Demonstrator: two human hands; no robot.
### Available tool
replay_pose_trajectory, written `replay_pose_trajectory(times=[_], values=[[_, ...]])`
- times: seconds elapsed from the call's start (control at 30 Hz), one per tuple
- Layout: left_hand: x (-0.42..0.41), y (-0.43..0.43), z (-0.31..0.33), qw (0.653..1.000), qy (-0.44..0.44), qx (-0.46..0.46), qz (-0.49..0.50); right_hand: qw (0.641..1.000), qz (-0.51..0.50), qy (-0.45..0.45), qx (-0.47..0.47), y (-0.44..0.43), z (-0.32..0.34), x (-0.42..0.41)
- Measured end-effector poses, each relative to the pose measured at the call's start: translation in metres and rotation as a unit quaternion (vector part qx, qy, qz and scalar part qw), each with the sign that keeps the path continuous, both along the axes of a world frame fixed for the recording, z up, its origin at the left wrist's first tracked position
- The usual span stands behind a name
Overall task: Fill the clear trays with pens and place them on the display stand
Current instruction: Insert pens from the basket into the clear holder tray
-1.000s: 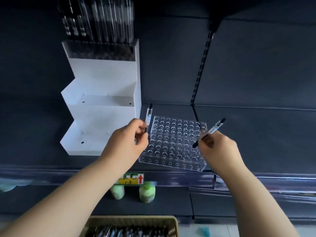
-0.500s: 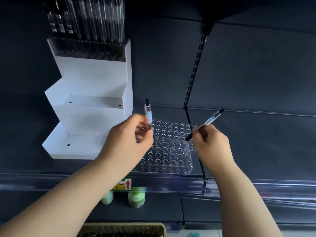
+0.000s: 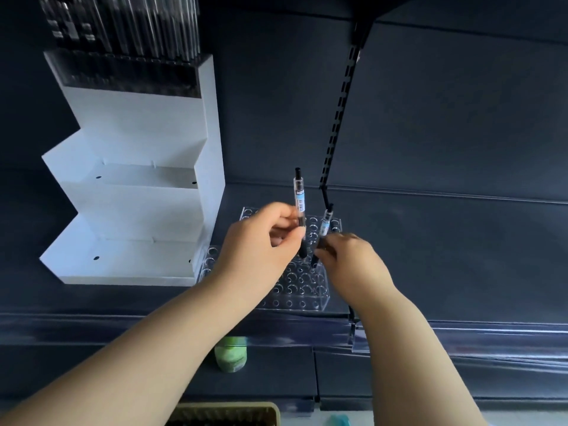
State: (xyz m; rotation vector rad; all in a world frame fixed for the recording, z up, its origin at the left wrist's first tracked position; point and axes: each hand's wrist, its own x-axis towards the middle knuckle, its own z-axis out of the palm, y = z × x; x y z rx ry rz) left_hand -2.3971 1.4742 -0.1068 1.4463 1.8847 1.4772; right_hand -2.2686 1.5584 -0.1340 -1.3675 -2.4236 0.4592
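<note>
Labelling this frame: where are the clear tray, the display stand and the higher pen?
clear tray (image 3: 307,291): head view, front holes.
display stand (image 3: 138,210): head view, middle step face.
higher pen (image 3: 299,195): head view, labelled barrel.

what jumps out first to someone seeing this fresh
Mid-frame, the left hand pinches an upright pen and the right hand a tilted pen over the clear tray. Left of them stands a white stepped display stand, its top tier packed with pens.

Both forearms reach far, converging; left hand (image 3: 258,244) pinches an upright pen (image 3: 299,195) (fingers curled), right hand (image 3: 353,262) a tilted pen (image 3: 326,221).
</note>
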Motion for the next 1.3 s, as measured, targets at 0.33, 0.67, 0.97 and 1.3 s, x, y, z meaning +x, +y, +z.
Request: replay_pose_trajectory(times=[0.33,0.67,0.97,1.3], values=[[0.010,0.008,-0.007,0.999,0.034,0.014,-0.037,0.993,-0.022,0.103,-0.055,0.011,0.001,0.008],[0.016,0.027,-0.032,0.986,0.134,-0.080,-0.054,0.992,-0.013,0.117,-0.043,0.010,0.007,0.016],[0.016,0.028,-0.038,0.988,0.117,-0.089,-0.038,0.995,-0.031,0.081,-0.047,0.005,0.012,0.019],[0.001,-0.042,-0.017,0.943,0.310,-0.122,-0.015,0.998,-0.046,-0.024,-0.036,-0.063,0.027,0.022]])
